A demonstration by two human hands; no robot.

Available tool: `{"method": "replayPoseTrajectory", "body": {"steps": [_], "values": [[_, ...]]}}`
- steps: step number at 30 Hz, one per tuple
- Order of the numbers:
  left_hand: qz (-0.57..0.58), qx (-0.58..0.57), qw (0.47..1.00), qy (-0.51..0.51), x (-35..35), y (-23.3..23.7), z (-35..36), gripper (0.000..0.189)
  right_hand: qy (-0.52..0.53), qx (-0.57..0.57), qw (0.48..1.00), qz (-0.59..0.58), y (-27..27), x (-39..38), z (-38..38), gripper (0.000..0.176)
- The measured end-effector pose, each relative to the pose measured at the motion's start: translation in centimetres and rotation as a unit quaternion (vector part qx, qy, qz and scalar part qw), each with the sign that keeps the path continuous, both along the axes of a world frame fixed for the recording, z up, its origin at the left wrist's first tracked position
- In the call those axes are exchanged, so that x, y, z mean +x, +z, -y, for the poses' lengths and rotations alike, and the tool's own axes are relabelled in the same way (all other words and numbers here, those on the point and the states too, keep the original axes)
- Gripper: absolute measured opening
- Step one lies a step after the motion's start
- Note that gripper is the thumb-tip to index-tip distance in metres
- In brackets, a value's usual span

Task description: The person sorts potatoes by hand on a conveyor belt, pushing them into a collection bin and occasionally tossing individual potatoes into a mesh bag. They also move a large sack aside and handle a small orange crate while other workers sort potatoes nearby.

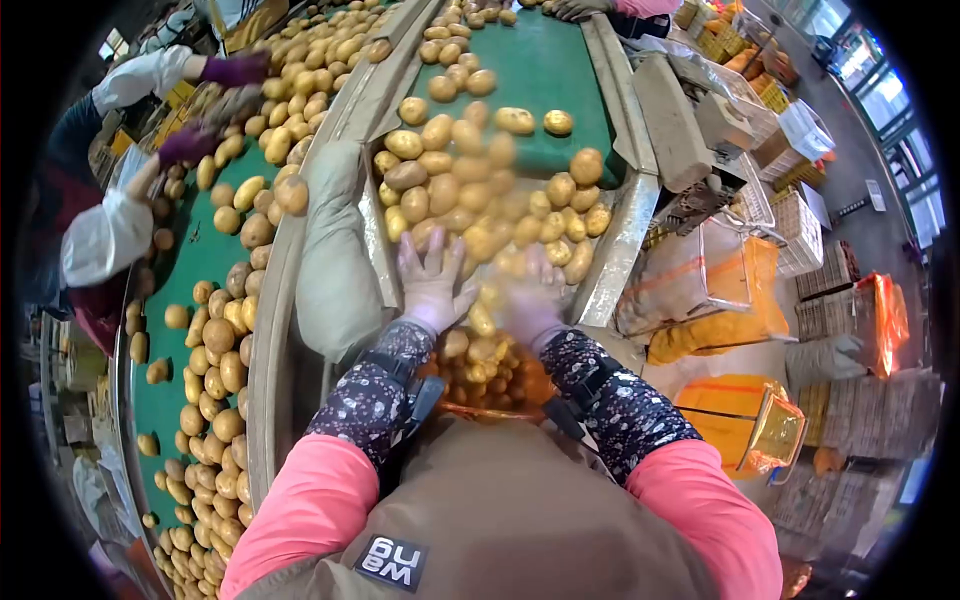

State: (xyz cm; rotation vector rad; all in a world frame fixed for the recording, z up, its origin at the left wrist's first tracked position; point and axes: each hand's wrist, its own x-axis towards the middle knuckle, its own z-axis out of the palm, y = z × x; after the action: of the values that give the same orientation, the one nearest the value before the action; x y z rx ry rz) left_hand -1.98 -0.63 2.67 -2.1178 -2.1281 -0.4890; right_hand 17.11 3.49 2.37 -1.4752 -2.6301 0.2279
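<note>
Both gloved hands are at the lower end of a metal chute [612, 262] full of potatoes [440, 190]. My left hand [435, 283] lies palm down with its fingers spread, at the near edge of the pile. My right hand [532, 302] is blurred, but its fingers look stretched forward against the potatoes beside it. Between and below my wrists, potatoes drop past into an orange mesh bag [535, 385], which holds several potatoes at its mouth. Some potatoes in the middle of the chute are smeared by motion.
A green conveyor belt [540, 60] feeds the chute. A padded grey roll [335, 250] lines its left side. On the left runs a second belt [165, 375] with potatoes, where a co-worker's purple-gloved hands [190, 145] reach in. Orange bags [735, 415] and crates [795, 235] stand at right.
</note>
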Motion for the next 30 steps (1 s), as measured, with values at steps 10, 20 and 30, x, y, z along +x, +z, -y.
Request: {"method": "replayPoseTrajectory", "body": {"steps": [10,20,30], "values": [[-0.029,0.028,0.996,-0.079,-0.5,-0.5,0.8,0.060,0.014,0.077,0.988,-0.133,5.7,-2.3,-6.2,0.063],[0.131,0.097,0.986,0.018,0.3,0.8,-0.2,0.065,0.056,0.069,0.991,-0.100,0.0,-2.6,-1.5,0.055],[0.006,0.005,0.998,-0.064,-0.6,1.4,0.3,0.053,0.011,0.079,0.985,-0.153,6.4,-1.3,-4.3,0.060]]}}
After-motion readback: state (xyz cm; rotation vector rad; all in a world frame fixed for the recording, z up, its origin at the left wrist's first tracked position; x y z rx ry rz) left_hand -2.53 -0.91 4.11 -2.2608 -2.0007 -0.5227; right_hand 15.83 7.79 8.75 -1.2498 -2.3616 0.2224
